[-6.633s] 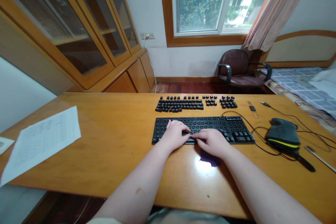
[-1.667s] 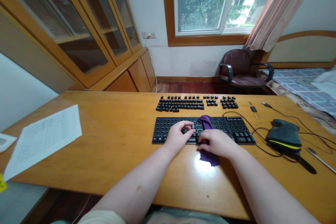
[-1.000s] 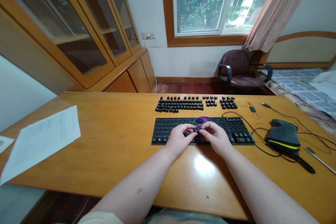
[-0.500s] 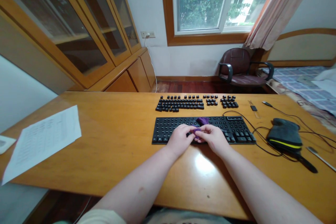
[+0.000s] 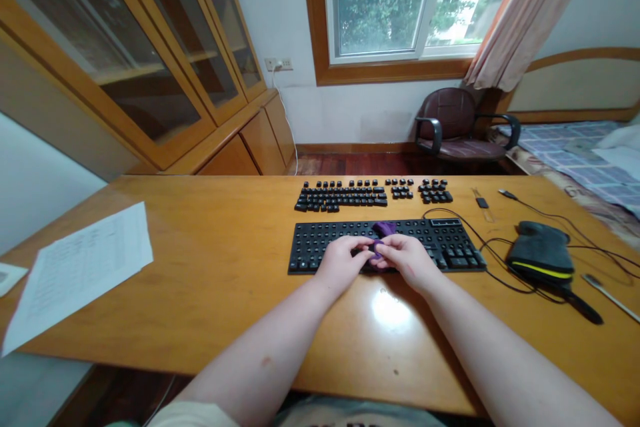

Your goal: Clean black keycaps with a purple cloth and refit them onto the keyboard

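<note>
A black keyboard base [image 5: 320, 243] with most keycaps removed lies on the wooden desk [image 5: 210, 267]. Both hands meet over its middle. My left hand [image 5: 341, 260] pinches something small and dark, likely a keycap, against a purple cloth [image 5: 383, 229]. My right hand [image 5: 407, 258] is closed on that cloth, which bunches up between the fingertips and pokes out behind them. Rows of loose black keycaps [image 5: 345, 195] are laid out in keyboard order just beyond the base.
A printed sheet of paper [image 5: 83, 267] lies at the desk's left. At the right sit a dark pouch with a yellow stripe [image 5: 540, 255], tangled black cables [image 5: 493, 247] and a thin tool [image 5: 607, 290]. A brown chair [image 5: 453, 123] stands behind.
The purple cloth, earlier draped from the keyboard onto the desk under my right hand, is now gathered up between both hands' fingertips. The hands have drawn closer together.
</note>
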{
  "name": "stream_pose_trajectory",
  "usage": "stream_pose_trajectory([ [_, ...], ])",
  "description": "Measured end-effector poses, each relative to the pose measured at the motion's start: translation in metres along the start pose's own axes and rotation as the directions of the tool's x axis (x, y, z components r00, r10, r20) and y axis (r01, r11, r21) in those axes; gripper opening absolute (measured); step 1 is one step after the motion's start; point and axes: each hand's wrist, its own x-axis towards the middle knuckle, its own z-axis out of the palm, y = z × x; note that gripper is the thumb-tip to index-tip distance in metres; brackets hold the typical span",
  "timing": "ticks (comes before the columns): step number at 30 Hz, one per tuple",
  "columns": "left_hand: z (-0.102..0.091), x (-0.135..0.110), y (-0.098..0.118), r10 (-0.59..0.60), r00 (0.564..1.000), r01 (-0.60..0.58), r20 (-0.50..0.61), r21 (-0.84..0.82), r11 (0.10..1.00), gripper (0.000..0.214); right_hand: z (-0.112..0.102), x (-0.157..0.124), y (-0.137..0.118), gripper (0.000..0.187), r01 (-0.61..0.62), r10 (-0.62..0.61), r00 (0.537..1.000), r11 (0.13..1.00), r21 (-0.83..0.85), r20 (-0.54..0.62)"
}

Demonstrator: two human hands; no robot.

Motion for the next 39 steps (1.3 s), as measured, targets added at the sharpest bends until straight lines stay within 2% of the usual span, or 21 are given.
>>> stream_pose_trajectory([
  [4, 0.005, 0.0, 0.003, -0.158, 0.987, 0.149, -0.008, -0.293, 0.944, 0.023, 0.001, 0.002, 0.006, 0.025, 0.004, -0.009, 1.0, 0.981, 0.194, 0.02],
  [6, 0.007, 0.0, 0.005, -0.195, 0.981, 0.176, -0.013, -0.374, 0.91, 0.024, 0.003, 0.002, 0.009, 0.024, -0.003, -0.005, 1.0, 0.956, 0.292, 0.028],
  [9, 0.009, -0.001, 0.006, -0.2, 0.98, 0.179, -0.002, -0.433, 0.883, 0.024, 0.005, 0.0, 0.01, 0.026, -0.043, 0.035, 0.999, 0.935, 0.353, 0.029],
  [14, 0.008, -0.002, 0.007, -0.164, 0.986, 0.15, 0.002, -0.412, 0.899, 0.023, 0.005, -0.002, 0.006, 0.026, -0.095, 0.095, 0.995, 0.914, 0.396, 0.019],
  [20, 0.008, -0.002, 0.007, -0.162, 0.987, 0.141, -0.014, -0.418, 0.898, 0.022, 0.005, -0.003, 0.008, 0.023, -0.057, 0.023, 0.995, 0.926, 0.373, 0.095],
  [24, 0.009, -0.003, 0.002, -0.139, 0.99, 0.129, 0.003, -0.397, 0.909, 0.023, 0.006, -0.005, 0.007, 0.021, -0.066, 0.044, 0.997, 0.921, 0.383, 0.066],
  [28, 0.009, -0.003, -0.005, -0.061, 0.998, 0.057, -0.003, -0.318, 0.946, 0.024, 0.006, -0.006, 0.002, 0.023, -0.085, 0.081, 0.996, 0.919, 0.385, 0.026],
  [34, 0.002, -0.001, -0.002, 0.058, 0.997, -0.064, -0.041, -0.175, 0.983, 0.024, 0.002, -0.005, 0.003, 0.023, -0.118, 0.102, 0.993, 0.905, 0.409, 0.062],
  [39, 0.001, 0.0, -0.003, 0.115, 0.992, -0.103, 0.05, -0.198, 0.975, 0.024, 0.001, -0.006, 0.003, 0.019, -0.131, 0.111, 0.991, 0.907, 0.401, 0.071],
])
